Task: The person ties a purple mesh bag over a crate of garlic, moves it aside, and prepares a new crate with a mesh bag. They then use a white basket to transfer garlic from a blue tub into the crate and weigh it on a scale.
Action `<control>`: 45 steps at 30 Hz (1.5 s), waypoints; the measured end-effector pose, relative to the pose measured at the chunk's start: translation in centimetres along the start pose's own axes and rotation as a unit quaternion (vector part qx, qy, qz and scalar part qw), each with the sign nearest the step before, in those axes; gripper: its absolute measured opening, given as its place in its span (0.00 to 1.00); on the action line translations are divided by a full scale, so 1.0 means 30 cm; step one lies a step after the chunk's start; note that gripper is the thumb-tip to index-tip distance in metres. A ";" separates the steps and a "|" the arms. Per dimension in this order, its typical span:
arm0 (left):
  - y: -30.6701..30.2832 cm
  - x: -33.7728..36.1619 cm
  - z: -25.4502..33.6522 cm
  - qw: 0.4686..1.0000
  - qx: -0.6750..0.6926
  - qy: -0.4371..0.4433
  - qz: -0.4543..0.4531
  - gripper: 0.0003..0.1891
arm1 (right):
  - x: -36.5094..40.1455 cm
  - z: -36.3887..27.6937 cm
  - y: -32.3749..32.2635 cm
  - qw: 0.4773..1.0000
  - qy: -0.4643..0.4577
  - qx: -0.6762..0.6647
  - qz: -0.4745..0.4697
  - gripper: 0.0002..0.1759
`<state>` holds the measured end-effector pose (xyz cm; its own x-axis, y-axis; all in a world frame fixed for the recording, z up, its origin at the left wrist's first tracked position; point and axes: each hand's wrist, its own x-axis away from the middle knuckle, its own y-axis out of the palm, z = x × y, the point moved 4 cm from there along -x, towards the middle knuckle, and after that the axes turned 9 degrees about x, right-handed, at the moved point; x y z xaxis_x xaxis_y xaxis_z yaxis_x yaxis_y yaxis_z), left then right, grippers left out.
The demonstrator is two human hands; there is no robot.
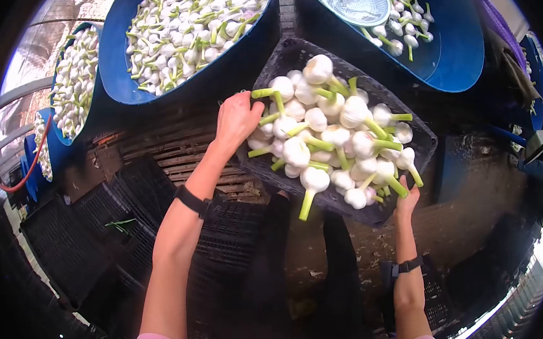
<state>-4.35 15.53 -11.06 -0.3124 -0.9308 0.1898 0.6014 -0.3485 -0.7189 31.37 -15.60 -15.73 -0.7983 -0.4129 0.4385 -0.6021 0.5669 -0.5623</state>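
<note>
A black plastic crate (401, 98), tilted in front of me, is heaped with white garlic bulbs (297, 151) that have short green stems. My left hand (236, 119) is closed on the crate's left rim, its fingertips partly hidden. At the lower right corner my right hand (408, 201) grips the crate, with some fingers out of sight beneath or behind it. One bulb (315, 180) hangs over the near edge with its stem pointing down.
A large blue tub (120, 79) full of garlic stands beyond the crate on the left. Another blue tub (455, 62) at the right holds garlic and a pale round basket (355, 4). Black crates (61, 250) lie at lower left. A red hose (31, 176) curves at far left.
</note>
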 end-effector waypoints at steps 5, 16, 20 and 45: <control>-0.009 0.019 -0.084 0.995 0.060 -0.071 -0.047 0.21 | -0.005 -0.012 -0.030 0.989 0.008 0.127 -0.077 0.21; 0.145 0.370 -0.427 0.675 0.612 -0.413 -0.023 0.18 | 0.434 0.002 -0.158 0.979 0.202 -0.014 -0.008 0.11; 0.128 0.384 -0.442 0.728 0.524 -0.441 0.029 0.11 | 0.591 -0.318 0.072 0.970 -0.006 0.111 -0.216 0.07; -0.050 0.418 -0.278 0.665 0.662 -0.277 0.207 0.07 | 0.419 -0.769 0.622 0.849 -0.267 0.395 -0.227 0.10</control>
<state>-15.30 5.30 -13.17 0.1801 -0.7472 0.6397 0.7864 0.5001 0.3626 10.49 6.23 -4.52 -0.2473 -0.8456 0.4730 -0.5044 -0.3044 -0.8080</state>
